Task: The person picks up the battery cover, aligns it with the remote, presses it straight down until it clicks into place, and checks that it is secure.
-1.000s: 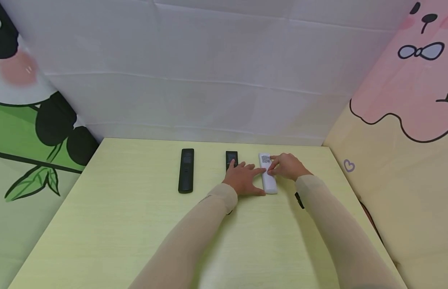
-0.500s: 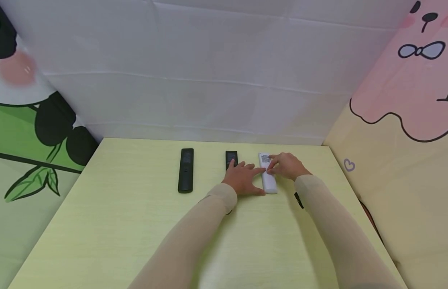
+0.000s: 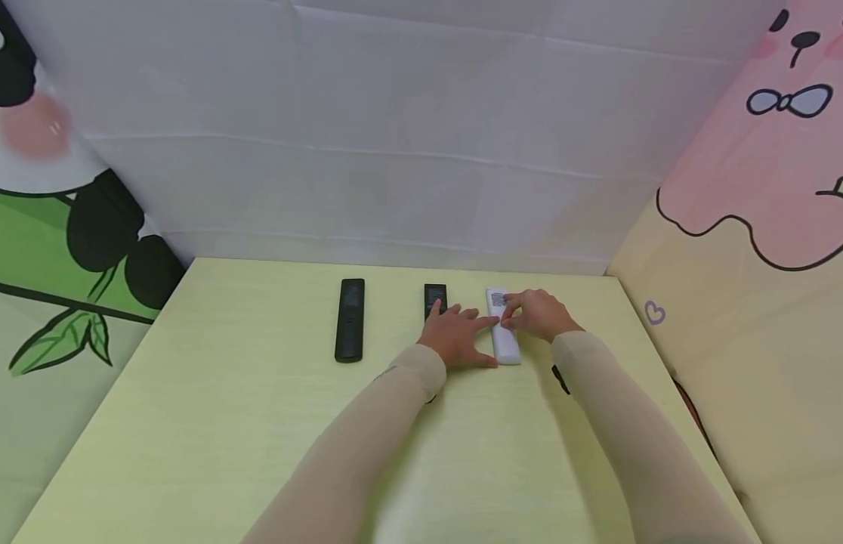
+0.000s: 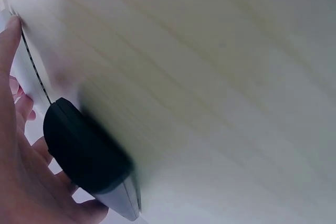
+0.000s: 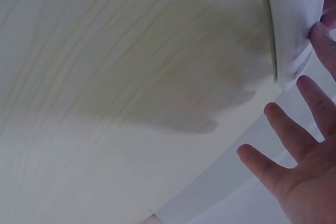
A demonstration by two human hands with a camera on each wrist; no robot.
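In the head view a white remote control (image 3: pixel 507 349) lies on the table, a printed square code near its far end. The index finger of my left hand (image 3: pixel 454 337) touches its left side, while the thumb reaches its near end; the other fingers spread over a small black remote control (image 3: pixel 435 292), partly hidden. My right hand (image 3: pixel 540 314) comes from the right, fingertips on the white remote's upper face. In the right wrist view one fingertip presses the white remote (image 5: pixel 296 14), and the other right-hand fingers (image 5: pixel 283 129) extend apart from it.
A longer black remote control (image 3: pixel 350 321) lies at the left on the pale wooden table (image 3: pixel 258 423). White cloth (image 3: pixel 394 189) hangs behind the table's far edge. Printed cloth walls (image 3: pixel 748 317) stand at both sides.
The right hand shifts very slightly left on the white remote control. The left hand and the remotes stay in place; the head view tilts a little.
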